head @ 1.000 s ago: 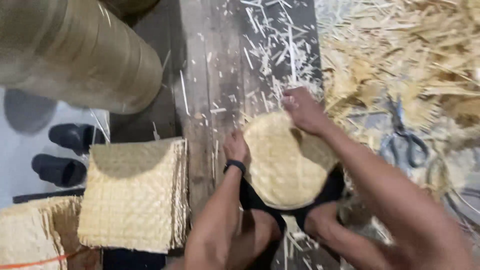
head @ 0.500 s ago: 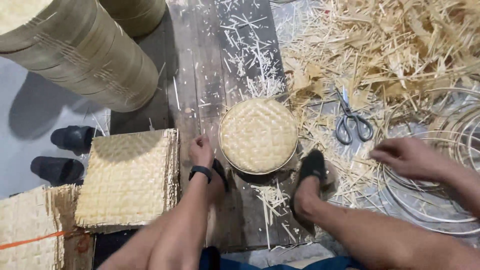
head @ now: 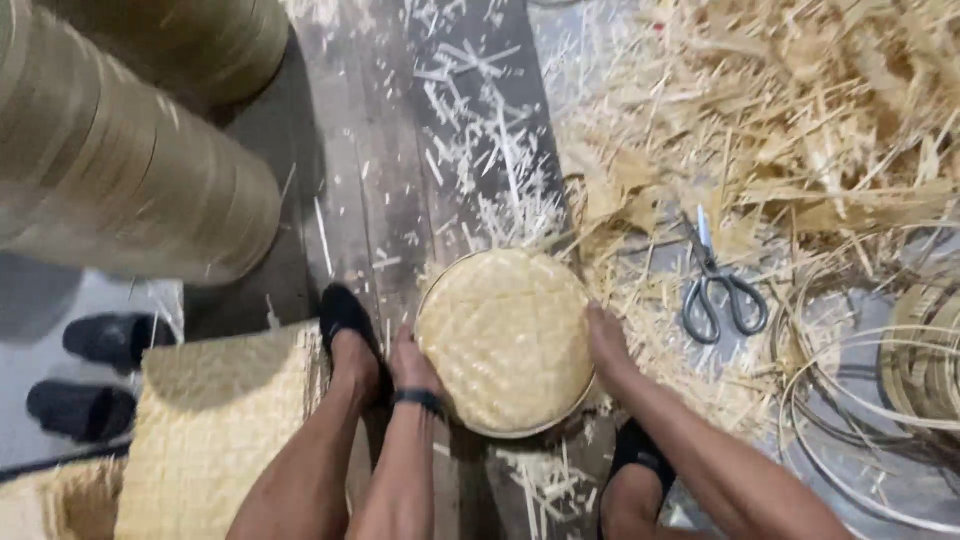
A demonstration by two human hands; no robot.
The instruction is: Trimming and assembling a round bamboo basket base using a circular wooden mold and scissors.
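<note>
My hands are apart, left hand (head: 412, 362) and right hand (head: 607, 345) pressed against opposite sides of the round woven tray (head: 505, 340), which sits between them on the floor, equally near both, with scissors (head: 717, 283) beyond my right hand.

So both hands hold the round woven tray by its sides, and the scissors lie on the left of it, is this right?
Not quite. In the head view the scissors lie to the right of the round woven tray. The left hand and right hand do hold its sides.
</note>
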